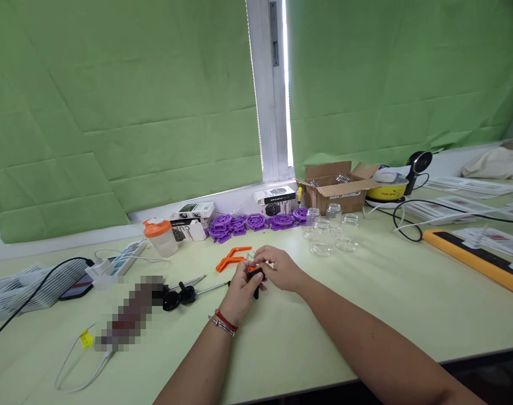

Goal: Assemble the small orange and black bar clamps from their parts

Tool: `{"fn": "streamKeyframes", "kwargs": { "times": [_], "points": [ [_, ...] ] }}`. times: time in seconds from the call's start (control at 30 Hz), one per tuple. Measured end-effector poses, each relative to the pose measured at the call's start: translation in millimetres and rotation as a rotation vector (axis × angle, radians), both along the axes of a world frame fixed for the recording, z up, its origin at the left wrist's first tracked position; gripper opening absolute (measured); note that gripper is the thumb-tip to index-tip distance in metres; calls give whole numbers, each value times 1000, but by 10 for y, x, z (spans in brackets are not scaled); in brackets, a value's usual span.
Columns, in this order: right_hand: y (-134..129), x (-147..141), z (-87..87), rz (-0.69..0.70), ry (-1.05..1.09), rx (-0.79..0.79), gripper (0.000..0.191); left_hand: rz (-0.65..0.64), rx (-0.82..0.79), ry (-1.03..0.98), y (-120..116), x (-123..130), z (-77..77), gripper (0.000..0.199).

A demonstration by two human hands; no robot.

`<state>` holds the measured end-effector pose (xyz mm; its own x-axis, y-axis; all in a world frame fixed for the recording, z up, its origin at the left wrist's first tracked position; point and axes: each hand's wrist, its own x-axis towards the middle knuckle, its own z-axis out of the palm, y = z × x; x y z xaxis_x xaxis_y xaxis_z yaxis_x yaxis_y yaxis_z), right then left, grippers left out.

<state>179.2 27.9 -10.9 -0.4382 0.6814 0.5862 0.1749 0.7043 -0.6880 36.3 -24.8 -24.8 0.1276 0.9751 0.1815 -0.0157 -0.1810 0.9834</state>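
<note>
Black-and-orange part (pixel 256 273) sits in the left hand (pixel 241 288), beside the right hand (pixel 282 268).

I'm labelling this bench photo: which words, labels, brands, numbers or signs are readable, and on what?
No text reads surely.
Printed box by the window frame: too blurred.
Printed boxes beside the shaker bottle: too blurred.
Yellow tub: dark lettering too small.
Open cardboard box: label too small.
Papers, right: too blurred.

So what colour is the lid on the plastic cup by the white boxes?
Orange. The lid shows in the head view.
</note>
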Motion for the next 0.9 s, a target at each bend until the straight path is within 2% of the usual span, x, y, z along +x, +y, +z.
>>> {"fn": "streamKeyframes", "kwargs": {
  "times": [0.1, 0.17, 0.3, 0.47, 0.63, 0.73, 0.9],
  "points": [
    [14, 37, 45, -130, 51, 105, 22, 91, -2, -73, 30, -66, 14, 30],
    [26, 58, 64, -185, 76, 122, 20, 173, 13, -128, 50, -116, 29, 32],
    [45, 48, 42, -226, 93, 34, 17, 320, 9, -199, 81, -205, 39, 37],
    [12, -16, 7, -277, 31, -144, 14, 419, 18, -255, 104, -234, 28, 37],
    [-93, -98, -27, -106, -207, -224, 30, 478, 17, -329, 112, -196, 23, 39],
    [-124, -180, -111, -25, -283, -277, 26, 481, 8, -324, 120, -177, -6, 40],
    [-71, -256, -270, 34, -239, -341, 18, 428, 19, -225, 123, -177, -40, 38]
  ]
}}
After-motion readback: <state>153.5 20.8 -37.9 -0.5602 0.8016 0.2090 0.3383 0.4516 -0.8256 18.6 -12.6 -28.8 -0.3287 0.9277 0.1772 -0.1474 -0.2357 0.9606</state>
